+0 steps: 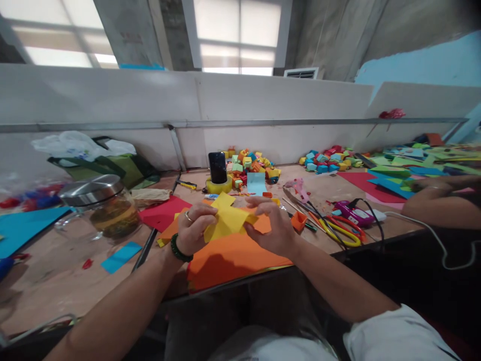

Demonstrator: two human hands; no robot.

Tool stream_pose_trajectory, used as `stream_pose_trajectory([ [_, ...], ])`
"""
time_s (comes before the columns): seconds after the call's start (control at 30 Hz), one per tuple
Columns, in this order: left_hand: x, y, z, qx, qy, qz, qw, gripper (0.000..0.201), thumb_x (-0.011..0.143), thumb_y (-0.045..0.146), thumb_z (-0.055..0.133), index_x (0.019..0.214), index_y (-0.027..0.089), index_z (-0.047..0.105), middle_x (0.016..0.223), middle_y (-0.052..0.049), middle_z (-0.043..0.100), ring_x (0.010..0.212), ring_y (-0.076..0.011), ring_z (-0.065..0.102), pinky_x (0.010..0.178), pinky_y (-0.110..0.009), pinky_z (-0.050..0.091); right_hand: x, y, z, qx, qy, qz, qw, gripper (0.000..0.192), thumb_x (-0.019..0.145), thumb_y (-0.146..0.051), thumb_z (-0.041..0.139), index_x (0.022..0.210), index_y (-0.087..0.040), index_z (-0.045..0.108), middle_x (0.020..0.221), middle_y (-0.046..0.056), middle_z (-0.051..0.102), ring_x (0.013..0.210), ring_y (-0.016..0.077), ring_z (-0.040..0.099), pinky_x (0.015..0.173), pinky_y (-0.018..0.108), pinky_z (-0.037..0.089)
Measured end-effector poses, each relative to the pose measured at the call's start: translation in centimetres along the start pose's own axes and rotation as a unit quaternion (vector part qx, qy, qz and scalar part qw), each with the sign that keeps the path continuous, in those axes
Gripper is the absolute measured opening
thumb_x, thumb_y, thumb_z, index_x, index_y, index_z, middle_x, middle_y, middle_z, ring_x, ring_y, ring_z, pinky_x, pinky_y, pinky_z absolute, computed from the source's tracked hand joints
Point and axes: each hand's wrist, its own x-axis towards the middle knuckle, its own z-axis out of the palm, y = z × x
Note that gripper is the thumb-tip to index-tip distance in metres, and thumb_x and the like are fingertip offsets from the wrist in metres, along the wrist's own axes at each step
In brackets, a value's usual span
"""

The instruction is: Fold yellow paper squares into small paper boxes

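Observation:
A yellow cross-shaped paper cut-out (228, 219) is held up in both hands over orange sheets (233, 258) at the table's front edge. My left hand (195, 228), with a ring and a dark beaded bracelet at the wrist, pinches its left side between thumb and fingers. At the right side, my right hand (276, 228) has its thumb and curled fingers around a flap that bends up. Just beyond the hands stand a light blue piece of paper (256, 183) and a phone (218, 168) propped in a yellow tape roll (218, 186).
Small folded coloured boxes (248, 163) are heaped at the back. A pink glue gun (298, 189), scissors (343, 235), an orange box (298, 220) and a purple power strip (353, 213) lie to the right. A glass teapot (112, 213) stands left. Another person's arm (439, 203) rests far right.

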Motion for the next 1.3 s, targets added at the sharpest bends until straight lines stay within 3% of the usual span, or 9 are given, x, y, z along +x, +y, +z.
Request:
stream_pose_trajectory([
  [0.2,-0.3,0.1,0.0,0.046,-0.044,0.074,0.995,0.004,0.086,0.020,0.059,0.084,0.023,0.059,0.080,-0.003,0.068,0.075,-0.0165,0.066,0.064,-0.028,0.056,0.0,0.3,0.6,0.104,-0.003,0.100,0.990,0.017,0.080,-0.016,0.062,0.091,-0.023,0.050,0.088,0.003,0.070,0.083,0.0156,0.071,0.070,0.027,0.059],
  [0.4,0.1,0.4,-0.1,0.090,-0.045,0.132,0.986,0.012,0.087,0.015,0.055,0.085,0.024,0.063,0.077,-0.002,0.069,0.075,-0.0164,0.067,0.063,-0.027,0.056,-0.5,0.4,1.3,0.225,0.009,0.180,0.958,0.003,0.084,-0.018,0.059,0.083,-0.019,0.057,0.088,0.007,0.072,0.085,0.0162,0.071,0.074,0.028,0.058],
  [0.53,0.3,0.7,-0.1,0.082,-0.041,0.142,0.986,0.014,0.085,0.011,0.057,0.082,0.022,0.064,0.075,-0.001,0.068,0.077,-0.0176,0.067,0.063,-0.027,0.056,-0.6,0.0,1.2,0.185,0.029,0.134,0.973,0.008,0.084,-0.015,0.058,0.083,-0.021,0.054,0.098,0.007,0.072,0.096,0.0187,0.070,0.081,0.034,0.058],
  [0.67,0.2,0.7,0.0,0.067,-0.052,0.139,0.987,0.012,0.084,0.011,0.059,0.081,0.022,0.064,0.077,-0.001,0.068,0.078,-0.0173,0.067,0.065,-0.027,0.056,-0.1,-0.2,0.8,0.078,-0.012,0.042,0.996,0.026,0.080,-0.013,0.062,0.103,-0.024,0.058,0.103,0.007,0.072,0.100,0.0204,0.068,0.085,0.036,0.057],
  [0.83,-0.2,0.8,0.6,0.002,-0.094,0.032,0.995,0.009,0.087,0.018,0.057,0.092,0.022,0.063,0.080,-0.004,0.067,0.080,-0.0170,0.065,0.070,-0.029,0.056,0.3,0.0,0.6,-0.014,-0.103,-0.048,0.993,0.029,0.082,-0.008,0.053,0.104,-0.023,0.064,0.098,0.006,0.074,0.095,0.0203,0.069,0.083,0.033,0.057],
  [0.97,-0.5,0.8,1.5,-0.097,-0.099,-0.135,0.981,0.009,0.085,0.023,0.060,0.093,0.021,0.064,0.086,-0.007,0.065,0.084,-0.0187,0.064,0.076,-0.032,0.054,-0.1,0.6,1.6,-0.028,-0.103,0.000,0.994,0.018,0.085,-0.013,0.056,0.098,-0.021,0.067,0.097,0.007,0.074,0.090,0.0196,0.070,0.079,0.030,0.056],
  [1.1,-0.7,0.5,2.5,-0.244,-0.089,-0.336,0.905,0.012,0.083,0.030,0.064,0.084,0.018,0.063,0.087,-0.006,0.068,0.083,-0.0184,0.064,0.076,-0.030,0.051,-0.3,1.3,2.2,0.032,-0.103,0.091,0.990,0.013,0.087,-0.023,0.060,0.098,-0.020,0.066,0.096,0.007,0.073,0.091,0.0193,0.070,0.080,0.030,0.056],
  [1.2,-0.5,0.2,2.9,-0.355,-0.070,-0.484,0.797,0.022,0.076,0.036,0.073,0.079,0.017,0.062,0.077,-0.002,0.067,0.071,-0.0147,0.062,0.066,-0.025,0.048,-0.4,0.9,1.4,0.085,-0.121,0.144,0.979,0.032,0.085,-0.034,0.066,0.113,-0.020,0.062,0.109,0.009,0.069,0.098,0.0194,0.067,0.080,0.030,0.057],
  [1.3,-0.3,-0.4,2.9,-0.464,-0.057,-0.562,0.682,0.031,0.065,0.036,0.082,0.074,0.016,0.061,0.077,-0.002,0.071,0.070,-0.0158,0.065,0.065,-0.024,0.048,-0.9,-0.6,0.6,0.099,-0.112,0.128,0.980,0.036,0.085,-0.034,0.067,0.118,-0.022,0.061,0.114,0.010,0.065,0.095,0.0177,0.066,0.073,0.026,0.058],
])
